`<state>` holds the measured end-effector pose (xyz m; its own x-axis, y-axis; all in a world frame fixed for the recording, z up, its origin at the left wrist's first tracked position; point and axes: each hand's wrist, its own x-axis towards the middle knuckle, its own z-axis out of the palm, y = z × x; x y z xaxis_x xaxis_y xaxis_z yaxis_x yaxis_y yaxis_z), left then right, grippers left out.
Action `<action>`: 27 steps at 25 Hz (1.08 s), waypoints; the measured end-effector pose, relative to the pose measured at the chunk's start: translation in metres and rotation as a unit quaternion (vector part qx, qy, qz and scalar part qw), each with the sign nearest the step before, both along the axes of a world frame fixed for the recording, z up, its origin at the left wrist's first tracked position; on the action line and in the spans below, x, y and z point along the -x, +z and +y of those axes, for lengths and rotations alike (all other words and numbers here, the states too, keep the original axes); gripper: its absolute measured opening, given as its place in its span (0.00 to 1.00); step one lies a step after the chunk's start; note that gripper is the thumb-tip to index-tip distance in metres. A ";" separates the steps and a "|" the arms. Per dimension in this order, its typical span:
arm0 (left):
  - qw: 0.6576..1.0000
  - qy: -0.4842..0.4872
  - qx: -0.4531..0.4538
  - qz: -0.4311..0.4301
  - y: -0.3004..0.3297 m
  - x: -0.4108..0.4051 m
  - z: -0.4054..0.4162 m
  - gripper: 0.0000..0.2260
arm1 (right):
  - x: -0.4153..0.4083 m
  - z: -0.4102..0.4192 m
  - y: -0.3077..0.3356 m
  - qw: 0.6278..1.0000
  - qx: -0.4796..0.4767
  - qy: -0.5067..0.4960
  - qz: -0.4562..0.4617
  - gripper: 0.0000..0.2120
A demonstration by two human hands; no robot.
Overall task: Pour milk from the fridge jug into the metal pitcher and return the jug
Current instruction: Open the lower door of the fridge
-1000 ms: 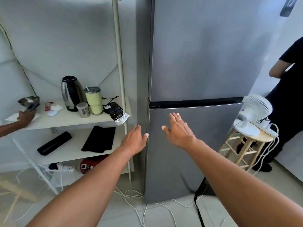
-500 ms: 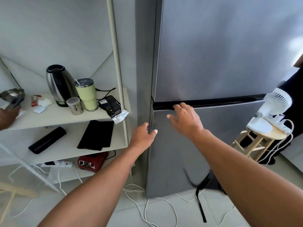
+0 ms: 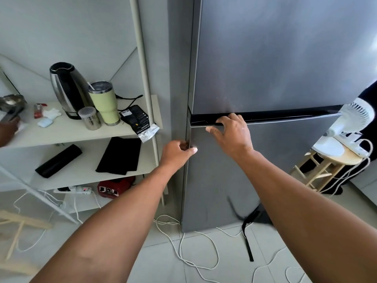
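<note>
Fridge point(image 3: 275, 58): tall, grey, two doors; both doors closed, a dark recessed handle strip running between them.
Lower door point(image 3: 265, 170): shut; its left edge sits beside the white shelf unit.
Right hand point(image 3: 232, 133): the grip is closed on the lower door's top edge, fingertips curled into the dark handle strip, thumb spread out to the left against the door face.
Left hand point(image 3: 177, 152): the grip is closed on the lower door's left edge, fingers hooked round the side, thumb pressed on the front.
Milk jug: not visible; fridge is closed.
Metal pitcher point(image 3: 12, 102): at the far left edge of the upper shelf, held by another person's hand point(image 3: 8, 129); only partly in view.
Shelf unit point(image 3: 81, 129): upper shelf carries a black and steel kettle point(image 3: 67, 88), a pale green tumbler point(image 3: 104, 103), a small steel canister point(image 3: 89, 118) and a black packet point(image 3: 136, 121).
Lower shelf: a folded black cloth point(image 3: 120, 155) and a black case point(image 3: 58, 163).
Stool point(image 3: 330, 166): wooden, right of the fridge, with a white fan point(image 3: 350, 119) on it.
Floor point(image 3: 204, 262): pale tiles with loose white cables.
</note>
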<state>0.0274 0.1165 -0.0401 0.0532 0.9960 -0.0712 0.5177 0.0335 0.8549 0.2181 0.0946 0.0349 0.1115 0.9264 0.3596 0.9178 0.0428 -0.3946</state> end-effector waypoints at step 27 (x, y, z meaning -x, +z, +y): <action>0.940 -0.309 -0.009 -0.144 0.009 -0.059 -0.192 0.15 | -0.081 -0.253 -0.029 0.970 -0.194 -0.050 0.141 0.08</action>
<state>0.0862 -0.0750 -0.0314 0.6364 0.7697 0.0508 0.1807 -0.2128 0.9602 0.2995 -0.1582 0.0062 0.3380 0.7075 0.6207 0.7825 0.1552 -0.6030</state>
